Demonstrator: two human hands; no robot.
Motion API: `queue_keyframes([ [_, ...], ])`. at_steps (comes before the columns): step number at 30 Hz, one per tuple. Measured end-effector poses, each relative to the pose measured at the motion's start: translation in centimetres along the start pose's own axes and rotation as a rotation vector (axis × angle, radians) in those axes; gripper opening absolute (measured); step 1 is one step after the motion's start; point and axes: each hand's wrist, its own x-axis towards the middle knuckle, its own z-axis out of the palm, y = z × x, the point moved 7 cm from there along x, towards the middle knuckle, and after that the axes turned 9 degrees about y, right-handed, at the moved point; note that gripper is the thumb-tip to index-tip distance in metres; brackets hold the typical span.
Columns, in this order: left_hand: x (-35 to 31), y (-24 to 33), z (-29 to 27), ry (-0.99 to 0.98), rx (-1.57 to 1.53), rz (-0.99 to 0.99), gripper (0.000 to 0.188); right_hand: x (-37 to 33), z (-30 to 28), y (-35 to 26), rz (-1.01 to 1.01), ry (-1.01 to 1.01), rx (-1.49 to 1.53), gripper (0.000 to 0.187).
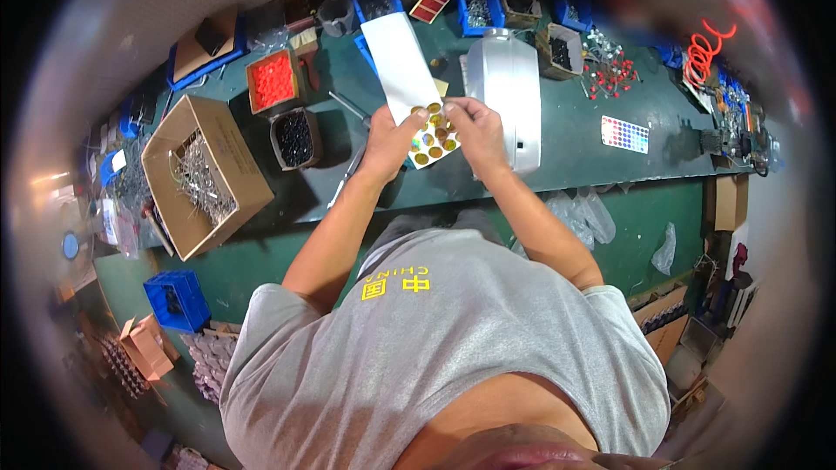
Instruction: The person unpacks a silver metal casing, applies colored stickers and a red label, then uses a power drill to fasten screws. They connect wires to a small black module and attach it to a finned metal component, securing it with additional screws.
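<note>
Between my hands is a long white sticker sheet (401, 57), its near end covered in rows of round gold, shiny stickers. My left hand (389, 141) pinches the sheet's left edge, thumb on top. At the right edge, my right hand (478, 132) has thumb and forefinger closed at the stickers; whether a single sticker is lifted I cannot make out. Just right of my right hand, a silver metal housing (505, 91) lies on the green workbench (575, 144). A screwdriver (348, 109) lies left of the sheet, partly behind my left hand.
At left stand a cardboard box (248, 157) of wire-like metal parts, a box of red caps (273, 80) and a box of black parts (294, 137). Blue bins (480, 9) line the back. Right are red-tipped parts (610, 77), a dotted sticker card (625, 134) and a coiled orange hose (699, 59).
</note>
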Motion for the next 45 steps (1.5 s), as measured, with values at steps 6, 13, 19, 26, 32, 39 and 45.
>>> queue_keyframes([
  [6,-0.7,-0.9,-0.7,-0.058,0.056,-0.124,0.029,-0.1,-0.1,3.0,0.15,-0.01,0.018,0.022],
  [13,3.6,-3.8,-6.1,0.243,-0.164,-0.29,0.036,0.4,-4.4,3.1,0.05,0.101,-0.049,0.024],
  [19,5.3,-9.9,-9.5,0.114,0.192,-0.438,0.045,-1.4,-6.9,2.3,0.005,0.089,0.025,0.017],
  [26,-2.6,-6.2,6.3,-0.239,0.001,-0.491,0.037,-3.6,-9.4,1.6,-0.003,0.114,-0.018,0.017],
  [32,-3.2,-6.3,10.2,-0.265,0.109,-0.458,0.024,-4.2,-11.6,-0.4,-0.256,0.029,-0.203,0.018],
  [39,-3.7,-6.2,12.6,-0.175,0.237,-0.325,0.015,-3.5,-15.1,0.8,-0.087,0.026,0.012,0.023],
  [45,-4.3,-6.1,13.8,-0.163,0.361,-0.183,0.016,-2.1,-16.9,0.4,0.102,-0.028,0.001,0.024],
])
